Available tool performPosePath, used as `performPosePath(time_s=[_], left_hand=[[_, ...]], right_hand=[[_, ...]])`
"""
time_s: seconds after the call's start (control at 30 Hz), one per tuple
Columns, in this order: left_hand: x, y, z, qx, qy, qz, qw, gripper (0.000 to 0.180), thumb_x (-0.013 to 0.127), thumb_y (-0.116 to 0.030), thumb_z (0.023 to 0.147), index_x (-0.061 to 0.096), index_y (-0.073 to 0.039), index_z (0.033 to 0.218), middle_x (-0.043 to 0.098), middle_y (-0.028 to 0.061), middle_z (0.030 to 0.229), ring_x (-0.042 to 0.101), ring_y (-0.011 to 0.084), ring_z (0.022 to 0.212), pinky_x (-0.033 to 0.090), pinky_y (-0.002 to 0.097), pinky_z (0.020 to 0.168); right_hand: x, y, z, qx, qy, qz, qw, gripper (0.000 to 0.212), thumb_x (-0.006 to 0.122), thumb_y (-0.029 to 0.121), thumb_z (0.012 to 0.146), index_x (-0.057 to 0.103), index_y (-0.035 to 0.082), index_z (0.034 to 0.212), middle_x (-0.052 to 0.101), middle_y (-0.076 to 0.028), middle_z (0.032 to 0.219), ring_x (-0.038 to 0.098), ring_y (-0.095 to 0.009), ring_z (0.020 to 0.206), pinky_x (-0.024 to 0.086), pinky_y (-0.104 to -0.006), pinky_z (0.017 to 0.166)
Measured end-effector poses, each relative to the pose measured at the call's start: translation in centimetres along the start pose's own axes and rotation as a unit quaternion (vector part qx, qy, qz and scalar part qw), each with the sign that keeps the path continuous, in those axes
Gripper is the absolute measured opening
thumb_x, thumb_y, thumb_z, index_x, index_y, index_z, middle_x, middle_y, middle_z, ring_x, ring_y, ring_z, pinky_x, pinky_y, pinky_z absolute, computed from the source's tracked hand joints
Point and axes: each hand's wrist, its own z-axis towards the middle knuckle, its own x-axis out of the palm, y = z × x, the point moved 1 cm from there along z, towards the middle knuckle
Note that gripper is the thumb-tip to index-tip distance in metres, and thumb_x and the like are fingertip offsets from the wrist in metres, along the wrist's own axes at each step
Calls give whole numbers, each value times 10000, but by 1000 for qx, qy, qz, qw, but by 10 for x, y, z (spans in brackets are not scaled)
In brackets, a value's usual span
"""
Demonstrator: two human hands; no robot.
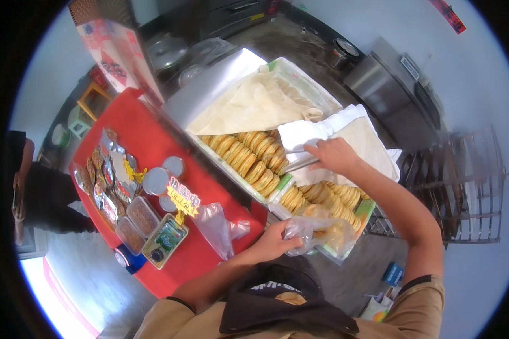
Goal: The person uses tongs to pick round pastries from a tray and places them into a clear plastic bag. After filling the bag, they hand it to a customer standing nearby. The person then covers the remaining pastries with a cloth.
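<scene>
My right hand [335, 156] grips a pair of metal tongs [303, 163]. Their tips reach over rows of round, flat, golden cakes [240, 158] standing on edge in a white-and-green box. My left hand [276, 242] is closed on the mouth of a see-through plastic bag [306, 230], held at the front of a second box [367, 214] of the same cakes. Pale round shapes, apparently cakes, show through the bag. A beige cloth [254, 104] covers the back of the first box. Under my right forearm, a white cloth [322, 129] partly hides the cakes.
Left of the boxes, a red-covered table [124, 116] bears packaged snacks [110, 169], lidded tubs [155, 181] and loose plastic bags [216, 227]. A steel cabinet [382, 85] and wire rack [464, 186] stand right. Another person [45, 186] stands far left.
</scene>
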Motion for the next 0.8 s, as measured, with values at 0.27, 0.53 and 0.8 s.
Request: performPosePath(time_s=[0.27,0.53,0.8], left_hand=[[5,-3,-7,-9,-10,7,1000,387,721,-96,972,614,8,1329,663,-4,1131,594,69,1017,512,278,920],[5,-10,-3,-18,-39,-20,999,372,705,-92,976,622,2,1326,674,5,1140,611,76,1033,515,287,933],[3,-6,-3,-7,-79,-19,997,314,703,-118,985,653,-1,1273,710,1,1028,642,78,937,529,281,870]], right_hand=[[-6,-29,52,-78,-2,-146,986,704,737,591,831,599,218,1412,675,-114,976,695,-292,868,533,-418,777],[-16,-18,71,-146,-8,-221,964,641,711,642,844,649,223,1324,697,-57,896,715,-234,841,517,-358,727],[-32,1,94,-150,89,-240,955,650,714,642,840,639,221,1330,699,-45,851,701,-224,853,488,-363,743]])
